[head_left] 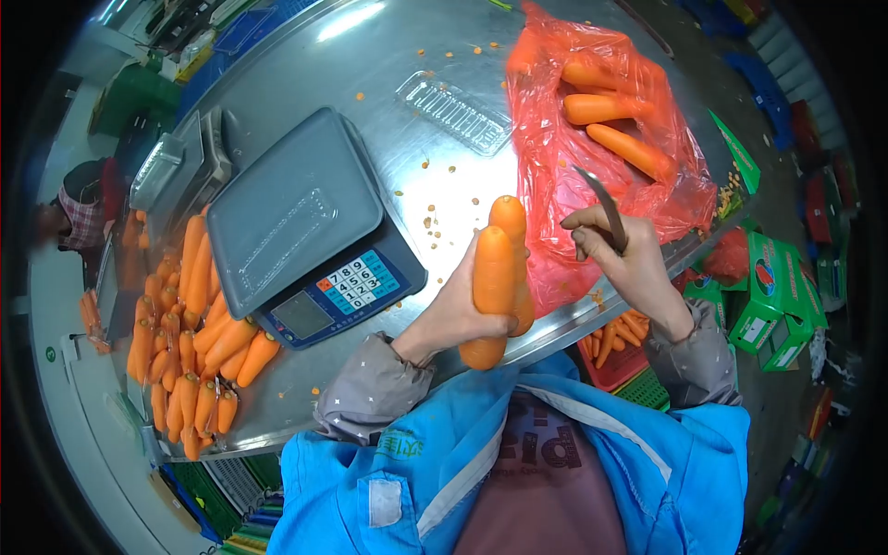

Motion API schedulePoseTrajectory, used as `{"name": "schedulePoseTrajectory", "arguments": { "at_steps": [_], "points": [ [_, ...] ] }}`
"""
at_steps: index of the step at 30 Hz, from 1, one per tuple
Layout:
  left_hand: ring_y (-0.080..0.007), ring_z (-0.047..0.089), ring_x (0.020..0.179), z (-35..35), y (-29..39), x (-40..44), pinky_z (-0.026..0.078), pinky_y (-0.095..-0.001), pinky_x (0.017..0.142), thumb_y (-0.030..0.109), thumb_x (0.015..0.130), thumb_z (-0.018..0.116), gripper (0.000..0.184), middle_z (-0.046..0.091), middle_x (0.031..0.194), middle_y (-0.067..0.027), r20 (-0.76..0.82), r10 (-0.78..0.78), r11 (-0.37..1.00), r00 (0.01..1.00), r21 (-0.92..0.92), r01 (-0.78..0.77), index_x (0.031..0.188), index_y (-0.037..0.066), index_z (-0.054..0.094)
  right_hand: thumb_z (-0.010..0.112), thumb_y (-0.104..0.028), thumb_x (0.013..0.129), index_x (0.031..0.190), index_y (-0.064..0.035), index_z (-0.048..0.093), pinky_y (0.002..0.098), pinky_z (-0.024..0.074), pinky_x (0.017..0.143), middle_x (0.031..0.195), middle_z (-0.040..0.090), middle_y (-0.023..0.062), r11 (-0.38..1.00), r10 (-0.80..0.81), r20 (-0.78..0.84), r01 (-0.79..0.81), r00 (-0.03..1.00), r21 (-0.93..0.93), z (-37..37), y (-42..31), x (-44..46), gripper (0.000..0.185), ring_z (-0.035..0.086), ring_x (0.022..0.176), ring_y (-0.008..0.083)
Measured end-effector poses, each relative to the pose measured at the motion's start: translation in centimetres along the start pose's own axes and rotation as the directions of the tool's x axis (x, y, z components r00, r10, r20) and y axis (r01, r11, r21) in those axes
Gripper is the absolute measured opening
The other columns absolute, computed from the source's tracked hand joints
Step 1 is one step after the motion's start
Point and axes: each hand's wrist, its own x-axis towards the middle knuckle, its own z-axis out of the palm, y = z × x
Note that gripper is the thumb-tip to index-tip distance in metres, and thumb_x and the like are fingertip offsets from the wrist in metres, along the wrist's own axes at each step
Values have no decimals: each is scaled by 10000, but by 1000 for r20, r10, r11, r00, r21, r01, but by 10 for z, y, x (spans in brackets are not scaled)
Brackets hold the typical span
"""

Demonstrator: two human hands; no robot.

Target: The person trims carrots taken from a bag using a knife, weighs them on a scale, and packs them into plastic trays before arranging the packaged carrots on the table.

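My left hand (455,313) is closed around two large carrots (493,268) held upright above the table's near edge, the thumb across their lower part. My right hand (622,254) grips a small knife (607,205) by its brown handle, the blade pointing up and to the left. The knife is apart from the carrots. Beyond my right hand lies a red plastic bag (546,176) with several carrots (631,151) in it. A scale (301,199) with a grey pan and number keys stands left of my left hand, a clear plastic tray on its pan.
A heap of carrots (190,370) lies on the metal table (287,421) at the left, by a second scale (199,157). Another clear tray (453,111) lies farther back among orange scraps. Green boxes (772,301) and a red crate of carrots (618,344) are below the right edge. A person (88,203) is at far left.
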Motion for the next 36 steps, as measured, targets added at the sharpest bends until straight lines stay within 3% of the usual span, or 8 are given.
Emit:
{"name": "schedulePoseTrajectory", "arguments": {
  "at_steps": [3, 8, 16, 19, 20, 23, 27, 36],
  "points": [
    [-191, 423, 1104, 0, 1, 1, 361, -338, 937, 124, 560, 702, 885, 413, 1159, -90, -7, -6, 1000, 1000, -21, 6, 1312, 49, 241, 614, -32, 782, 951, 14, 617, 210, 411, 531, 687, 587, 30, 952, -8, -23, 14, 1000, 307, 16, -17, -3, 175, 510, 592, 33],
    [-169, 434, 1065, 10, 5, 1, 377, -331, 914, 120, 568, 697, 885, 411, 1131, -81, -39, -28, 998, 999, -62, 26, 1319, 54, 234, 685, -86, 730, 906, 8, 612, 202, 349, 424, 660, 588, 12, 975, -80, 40, 70, 996, 209, 29, -42, 8, 213, 439, 466, 16],
    [-158, 467, 1032, 2, 6, -5, 394, -316, 897, 78, 604, 671, 861, 434, 1122, -76, -34, -15, 1000, 999, 13, 15, 1340, 53, 224, 633, -99, 787, 831, 0, 593, 219, 412, 550, 675, 581, 25, 967, -134, 39, 122, 990, 223, 33, -29, 19, 115, 509, 612, 59],
    [-273, 472, 1122, 3, 14, -3, 372, -407, 984, 135, 622, 677, 750, 467, 1182, -124, -208, 63, 826, 976, -538, -167, 1281, 34, 334, 583, -85, 828, 868, 4, 594, 219, 411, 552, 676, 552, 27, 949, -82, -134, 118, 988, 291, 25, -23, 9, 99, 510, 618, 70],
    [-273, 472, 1122, -4, 13, 1, 372, -407, 984, 135, 622, 677, 750, 467, 1182, -124, -206, 61, 826, 977, -539, -166, 1281, 34, 334, 583, -85, 828, 868, 4, 594, 219, 411, 552, 676, 552, 27, 950, -80, -135, 116, 988, 291, 21, -18, 4, 99, 510, 618, 70],
    [-360, 452, 1142, -21, 12, 9, 341, -499, 1019, 238, 669, 648, 657, 500, 1152, -182, -282, -27, 338, 959, -906, -257, 1222, -3, 387, 544, 9, 795, 946, 2, 585, 258, 431, 545, 681, 541, 66, 987, -147, -297, 157, 943, 11, 17, 9, -11, 157, 535, 593, 112],
    [-375, 465, 1125, -26, 12, 14, 345, -492, 1016, 262, 671, 645, 645, 504, 1142, -207, -310, -33, 244, 950, -924, -294, 1206, -7, 407, 561, 69, 542, 1019, -7, 567, 328, 462, 539, 720, 572, 111, 818, -491, -189, 375, 851, -437, 35, 16, -25, 483, 589, 627, 243],
    [-379, 486, 1099, -22, -6, 11, 371, -445, 994, 330, 674, 619, 654, 513, 1147, -225, -317, -106, 352, 942, -899, -263, 1176, -45, 432, 528, 36, 607, 1037, -5, 571, 321, 451, 525, 722, 542, 84, 666, -588, -238, 296, 773, -685, 45, 8, -11, 434, 568, 626, 233]
  ]
}}
